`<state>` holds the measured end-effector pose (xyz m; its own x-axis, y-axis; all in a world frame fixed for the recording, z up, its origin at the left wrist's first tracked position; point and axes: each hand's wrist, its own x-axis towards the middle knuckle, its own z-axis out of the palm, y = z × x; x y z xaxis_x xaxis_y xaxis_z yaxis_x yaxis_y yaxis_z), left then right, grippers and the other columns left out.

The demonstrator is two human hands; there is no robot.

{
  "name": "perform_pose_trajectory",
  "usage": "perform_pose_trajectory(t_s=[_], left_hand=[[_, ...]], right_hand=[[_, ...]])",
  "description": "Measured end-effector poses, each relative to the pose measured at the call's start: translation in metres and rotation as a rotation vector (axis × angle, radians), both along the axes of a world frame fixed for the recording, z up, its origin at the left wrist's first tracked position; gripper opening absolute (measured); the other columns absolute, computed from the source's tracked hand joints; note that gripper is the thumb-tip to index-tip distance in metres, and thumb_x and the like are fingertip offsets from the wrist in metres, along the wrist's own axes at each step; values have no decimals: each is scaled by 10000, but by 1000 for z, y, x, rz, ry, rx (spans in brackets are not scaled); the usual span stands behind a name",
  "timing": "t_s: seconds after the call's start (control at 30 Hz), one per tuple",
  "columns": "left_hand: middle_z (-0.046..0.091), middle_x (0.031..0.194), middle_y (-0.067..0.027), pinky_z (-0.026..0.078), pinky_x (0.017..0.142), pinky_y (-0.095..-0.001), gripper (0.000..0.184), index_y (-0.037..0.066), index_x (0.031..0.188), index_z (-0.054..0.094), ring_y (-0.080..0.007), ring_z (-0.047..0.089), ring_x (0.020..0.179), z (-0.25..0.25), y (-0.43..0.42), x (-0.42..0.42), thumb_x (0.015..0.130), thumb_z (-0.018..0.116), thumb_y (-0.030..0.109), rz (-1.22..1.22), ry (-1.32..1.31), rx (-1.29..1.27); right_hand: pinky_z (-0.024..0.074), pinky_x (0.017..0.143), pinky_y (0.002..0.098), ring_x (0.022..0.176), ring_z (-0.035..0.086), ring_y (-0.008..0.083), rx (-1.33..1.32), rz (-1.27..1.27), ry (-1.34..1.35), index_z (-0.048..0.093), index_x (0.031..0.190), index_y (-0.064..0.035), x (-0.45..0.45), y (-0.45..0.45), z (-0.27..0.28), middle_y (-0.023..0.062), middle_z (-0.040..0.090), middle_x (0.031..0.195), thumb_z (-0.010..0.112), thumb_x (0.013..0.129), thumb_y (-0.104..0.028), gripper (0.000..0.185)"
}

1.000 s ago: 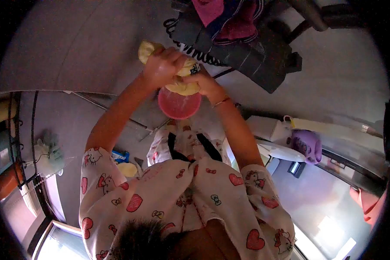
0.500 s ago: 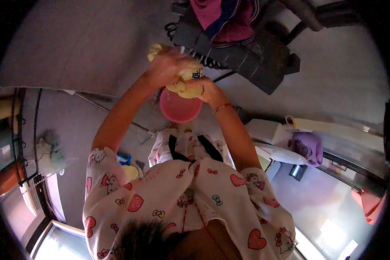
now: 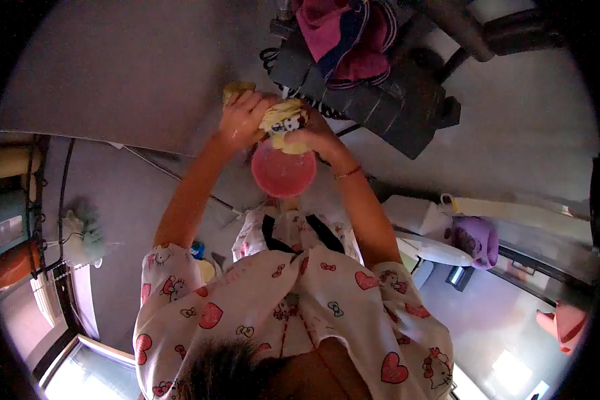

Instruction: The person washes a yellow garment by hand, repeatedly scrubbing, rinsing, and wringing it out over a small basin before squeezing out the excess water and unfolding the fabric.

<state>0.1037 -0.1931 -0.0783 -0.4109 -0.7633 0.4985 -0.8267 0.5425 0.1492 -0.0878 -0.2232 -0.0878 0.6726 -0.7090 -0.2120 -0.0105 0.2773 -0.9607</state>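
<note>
Hanging beside the black metal rack (image 3: 39,193) at the far left was a pale green-and-white mesh puff (image 3: 80,240). To its right, on the floor (image 3: 157,220), a small blue packet (image 3: 197,251) lay next to a pale yellow rounded item (image 3: 207,270), both partly hidden by the person's left sleeve (image 3: 170,273), which was white with a printed pattern. Farther up, the left hand (image 3: 243,123) gripped one part of a twisted yellow cloth with a black-and-white print (image 3: 285,121), its fingers curled closely around the bunched fabric, and a yellow end poked out past the knuckles. The cloth was held up between the two hands, above a round pink plastic basin (image 3: 283,177) in this view; whether its lower folds touched the rim could not be told. The right hand (image 3: 317,141), with a thin reddish bracelet (image 3: 348,173) at the wrist, was closed on the cloth's other part. Beyond it, a magenta-and-navy cloth with striped trim (image 3: 343,50) was draped over the upper edge of a dark grey ridged block (image 3: 387,100). At right, a purple container (image 3: 475,241) sat near the left end of a long pale ledge (image 3: 523,217), and a salmon-coloured item (image 3: 563,327) showed near the far right.
</note>
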Motion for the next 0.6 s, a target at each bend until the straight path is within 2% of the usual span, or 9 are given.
perform_pose_trajectory(t_s=[0.07,0.13,0.17,0.2,0.3,0.37,0.43,0.5,0.6], left_hand=[[511,958,-91,373,786,-383,595,85,1051,473,-286,476,928,2,11,2,508,701,168,45,-12,71],[507,1011,-108,361,816,-396,609,79,1069,458,-308,462,971,17,20,0,526,715,178,91,-25,143],[468,1088,-126,334,865,-390,641,69,1099,439,-310,425,1039,38,22,-1,543,727,205,82,205,533],[428,1166,-144,307,915,-384,675,59,1128,420,-312,387,1107,49,24,-1,559,738,232,72,442,920],[337,1252,-146,242,982,-353,823,49,1221,325,-292,305,1184,22,17,24,557,758,270,-211,746,1081],[311,1265,-136,227,994,-333,893,50,1252,268,-276,280,1197,24,13,17,545,767,270,-244,842,1050],[285,1277,-127,211,1006,-314,965,50,1284,211,-259,255,1210,22,10,13,533,776,270,-281,940,1017],[281,1278,-124,222,1000,-320,977,51,1284,217,-261,254,1205,6,7,9,517,793,241,-158,629,749],[335,1245,-113,270,975,-322,940,49,1260,270,-250,318,1166,-6,4,-4,500,801,207,-272,775,780]], right_hand=[[454,757,340,868,564,243,-541,-67,566,454,1071,-36,-1,5,28,101,564,982,674,568,-142,560],[456,754,349,849,564,254,-697,-69,700,464,1063,-61,-2,7,31,99,560,990,689,548,-153,570],[457,752,358,830,564,264,-849,-69,836,473,1055,-86,-1,8,32,97,556,999,705,528,-164,580],[457,752,358,830,564,264,-853,-64,833,473,1055,-86,-1,10,34,97,556,999,705,528,-164,580],[463,740,361,853,555,262,-1189,-20,710,505,1007,-134,-7,12,41,81,519,1085,682,563,-175,479],[474,729,337,879,545,229,-1708,42,580,522,942,-158,-11,8,43,50,471,1149,629,634,-158,326],[474,741,328,907,534,226,-1776,60,536,522,919,-160,-14,8,49,38,456,1159,601,662,-146,269],[474,754,318,935,524,223,-1842,77,499,522,896,-161,-15,6,56,26,442,1169,573,690,-134,214],[466,789,298,973,510,221,-2011,98,402,515,892,-161,-17,3,65,18,443,1161,582,682,-137,221]])
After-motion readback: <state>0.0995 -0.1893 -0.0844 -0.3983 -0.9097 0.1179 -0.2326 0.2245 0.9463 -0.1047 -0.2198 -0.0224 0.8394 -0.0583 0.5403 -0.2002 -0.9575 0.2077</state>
